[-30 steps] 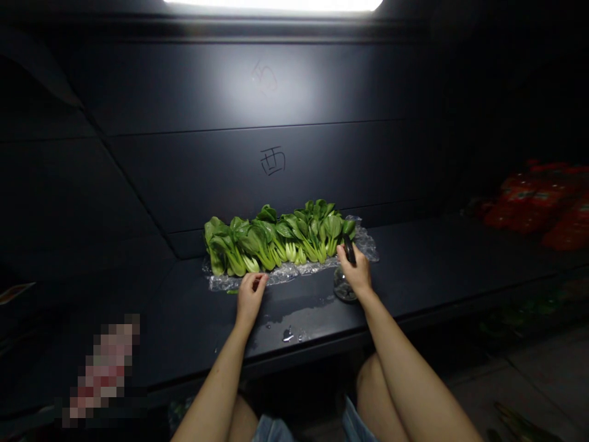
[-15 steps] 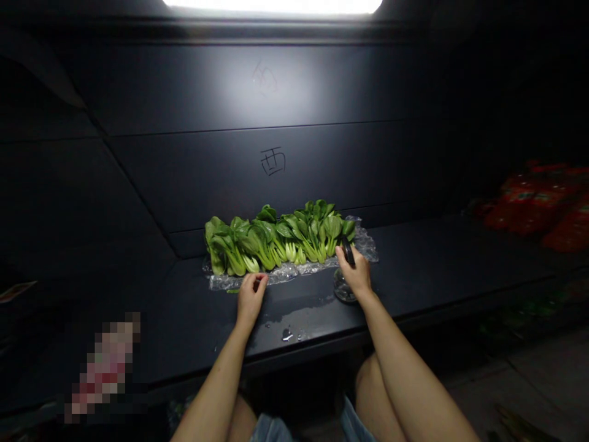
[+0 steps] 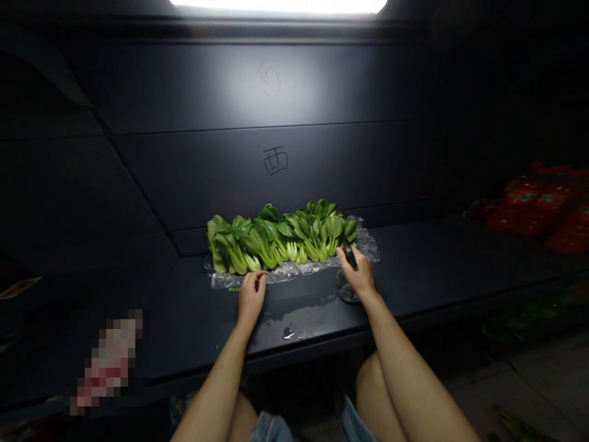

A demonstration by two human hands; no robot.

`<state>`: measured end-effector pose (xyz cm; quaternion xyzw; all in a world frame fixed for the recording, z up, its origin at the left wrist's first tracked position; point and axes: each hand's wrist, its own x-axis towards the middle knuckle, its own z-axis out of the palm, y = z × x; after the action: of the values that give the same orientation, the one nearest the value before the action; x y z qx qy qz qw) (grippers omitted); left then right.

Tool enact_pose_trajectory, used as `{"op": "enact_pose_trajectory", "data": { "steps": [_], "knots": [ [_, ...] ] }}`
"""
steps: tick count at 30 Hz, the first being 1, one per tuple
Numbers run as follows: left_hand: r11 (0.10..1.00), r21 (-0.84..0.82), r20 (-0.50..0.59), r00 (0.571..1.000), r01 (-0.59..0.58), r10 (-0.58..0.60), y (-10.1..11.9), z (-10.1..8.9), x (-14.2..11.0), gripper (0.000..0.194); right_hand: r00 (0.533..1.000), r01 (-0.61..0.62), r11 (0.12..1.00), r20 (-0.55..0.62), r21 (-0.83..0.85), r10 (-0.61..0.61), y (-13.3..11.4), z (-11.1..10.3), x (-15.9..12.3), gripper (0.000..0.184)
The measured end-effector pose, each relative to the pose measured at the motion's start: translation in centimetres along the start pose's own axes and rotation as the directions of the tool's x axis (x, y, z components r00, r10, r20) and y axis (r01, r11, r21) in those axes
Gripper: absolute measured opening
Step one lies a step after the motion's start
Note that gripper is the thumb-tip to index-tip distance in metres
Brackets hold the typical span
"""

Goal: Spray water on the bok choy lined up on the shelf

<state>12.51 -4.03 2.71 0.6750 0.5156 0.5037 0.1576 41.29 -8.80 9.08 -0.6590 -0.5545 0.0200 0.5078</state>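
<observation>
Heads of bok choy [image 3: 276,236] lie side by side in a row on crinkled clear plastic film [image 3: 280,273], leaves toward the back wall. My right hand [image 3: 358,270] is wrapped round the black trigger head of a spray bottle [image 3: 346,287]. The bottle's clear body shows below the hand, close to the row's right end. At the film's front edge, left of centre, my left hand [image 3: 252,293] has its fingers curled together. Whatever they may hold is hidden. A small green scrap [image 3: 234,288] lies beside that hand.
Water drops [image 3: 288,333] wet the dark shelf [image 3: 317,316] near its front edge. Red packages [image 3: 534,202] sit at the far right. A dark panel wall [image 3: 345,166] with a drawn character rises behind. A blurred-out item [image 3: 108,362] is at lower left.
The view has shifted very slightly, so the scene sits a little further right. Both hands keep nearly the same pose, and the bok choy stays in place.
</observation>
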Motion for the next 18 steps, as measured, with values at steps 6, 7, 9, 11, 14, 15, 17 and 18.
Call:
{"op": "enact_pose_trajectory", "data": {
  "steps": [6, 7, 9, 11, 14, 15, 17, 18],
  "knots": [
    [0.999, 0.029, 0.024, 0.999, -0.022, 0.021, 0.1, 0.11, -0.14, 0.03, 0.994, 0.092, 0.995, 0.059, 0.021, -0.094, -0.36, 0.09, -0.28, 0.035],
    [0.999, 0.028, 0.022, 1.0, -0.017, 0.016, 0.04, 0.16, -0.14, 0.03, 0.992, 0.105, 0.994, 0.064, 0.019, -0.106, -0.44, 0.11, -0.33, 0.035],
    [1.0, 0.025, 0.013, 1.0, -0.004, 0.004, -0.13, 0.24, -0.15, 0.031, 0.989, 0.129, 0.992, 0.07, 0.008, -0.129, -0.59, 0.2, -0.41, 0.035],
    [1.0, 0.023, 0.006, 1.0, 0.011, -0.011, -0.29, 0.3, -0.14, 0.031, 0.986, 0.15, 0.989, 0.079, -0.012, -0.149, -0.66, 0.36, -0.43, 0.036],
    [0.999, 0.021, 0.006, 0.999, 0.035, -0.035, -0.32, 0.32, -0.15, 0.032, 0.98, 0.178, 0.983, 0.093, -0.038, -0.174, -0.66, 0.68, -0.4, 0.035],
    [0.999, 0.018, 0.006, 0.999, 0.042, -0.042, -0.27, 0.29, -0.17, 0.032, 0.979, 0.187, 0.982, 0.095, -0.04, -0.182, -0.64, 0.77, -0.39, 0.035],
    [0.999, 0.018, 0.004, 0.999, 0.052, -0.052, -0.1, 0.18, -0.21, 0.029, 0.975, 0.203, 0.979, 0.1, -0.031, -0.199, -0.61, 0.89, -0.39, 0.034],
    [0.998, 0.022, 0.004, 0.999, 0.054, -0.054, -0.01, 0.1, -0.24, 0.026, 0.973, 0.209, 0.978, 0.105, -0.023, -0.206, -0.6, 0.91, -0.4, 0.034]
  ]
}}
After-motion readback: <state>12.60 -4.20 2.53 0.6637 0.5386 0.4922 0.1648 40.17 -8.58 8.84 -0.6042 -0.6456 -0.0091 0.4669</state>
